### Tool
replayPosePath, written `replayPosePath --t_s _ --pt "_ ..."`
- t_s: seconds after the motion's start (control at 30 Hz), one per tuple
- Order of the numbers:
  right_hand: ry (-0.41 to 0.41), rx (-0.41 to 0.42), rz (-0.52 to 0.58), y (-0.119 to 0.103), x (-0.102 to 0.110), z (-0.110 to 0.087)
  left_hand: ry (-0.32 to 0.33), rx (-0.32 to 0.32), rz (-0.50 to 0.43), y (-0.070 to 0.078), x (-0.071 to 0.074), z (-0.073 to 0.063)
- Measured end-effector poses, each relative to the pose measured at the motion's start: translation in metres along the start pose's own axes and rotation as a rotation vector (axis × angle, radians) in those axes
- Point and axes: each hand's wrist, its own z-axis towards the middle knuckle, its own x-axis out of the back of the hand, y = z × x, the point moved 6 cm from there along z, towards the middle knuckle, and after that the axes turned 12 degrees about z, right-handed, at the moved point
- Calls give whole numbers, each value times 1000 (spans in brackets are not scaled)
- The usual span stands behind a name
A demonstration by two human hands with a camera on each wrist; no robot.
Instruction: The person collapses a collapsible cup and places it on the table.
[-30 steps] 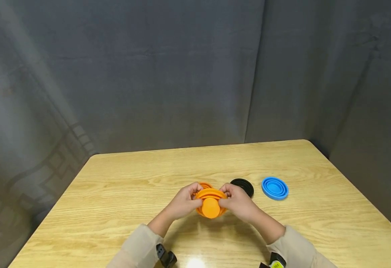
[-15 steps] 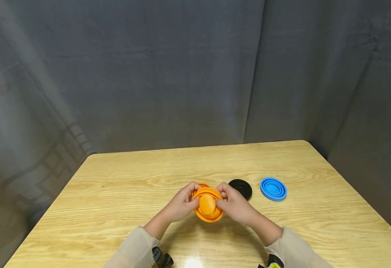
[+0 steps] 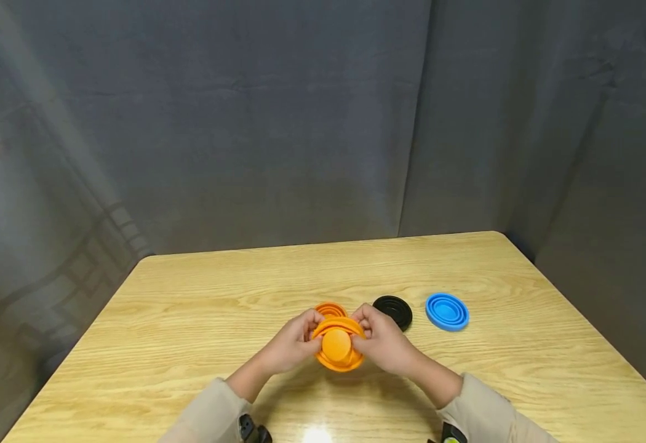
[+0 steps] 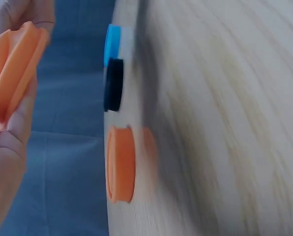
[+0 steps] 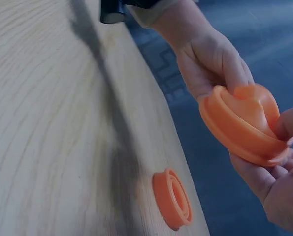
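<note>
My left hand (image 3: 290, 344) and right hand (image 3: 386, 341) both grip an orange collapsible silicone cup (image 3: 336, 346) in the head view, one hand on each side of it. The cup is held tilted above the table, its round base facing me and its folded rings bent out of shape. My thumbs press near the base while the fingers curl behind the rim. In the right wrist view, the same cup (image 5: 242, 123) shows a dented, bulging middle. Just behind it on the table lies a second orange collapsible cup (image 3: 331, 309), folded flat and partly hidden by the held one.
A black folded cup (image 3: 394, 312) lies right of the second orange one, close to my right hand. Further right is a blue folded cup (image 3: 447, 311). All rest on a wooden table (image 3: 218, 295), with grey curtains (image 3: 279, 123) beyond its far edge.
The held cup has come slightly down and left in the head view, uncovering more of the orange cup behind it. Its base has bent and tilted between frames. Both hands keep their grip.
</note>
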Motion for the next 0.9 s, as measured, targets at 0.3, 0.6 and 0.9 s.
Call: replayPosePath --t_s 0.3,0.6,0.9 --pt "19 1 99 -1 16 4 -109 -96 -365 7 -1 7" --pt "-50 7 186 0 15 2 3 -31 -250 10 1 12" --pt "-107 12 203 1 9 -3 22 -63 -212 10 1 10"
